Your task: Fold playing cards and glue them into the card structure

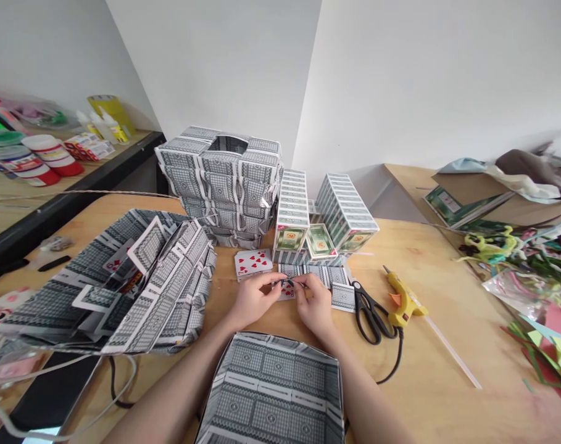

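Between my two hands is a playing card (288,291) with red pips, a dark strip showing at its upper edge. My left hand (256,300) pinches that edge from the left, and my right hand (313,302) pinches it from the right; the fingers cover part of the card. Just beyond my left hand lies a stack of face-up cards (253,263) with red hearts. Behind and beside my right hand are grey-backed cards (343,296) in a row. A panel of joined cards (271,382) sits between my forearms, close to me.
Black scissors (370,314) and a yellow glue gun (403,299) with a glue stick lie to the right. Boxed card decks (293,203) stand behind, beside a tall card-built structure (224,185). An open card-built container (169,296) holds loose cards at left. Paper scraps (546,345) cover the right edge.
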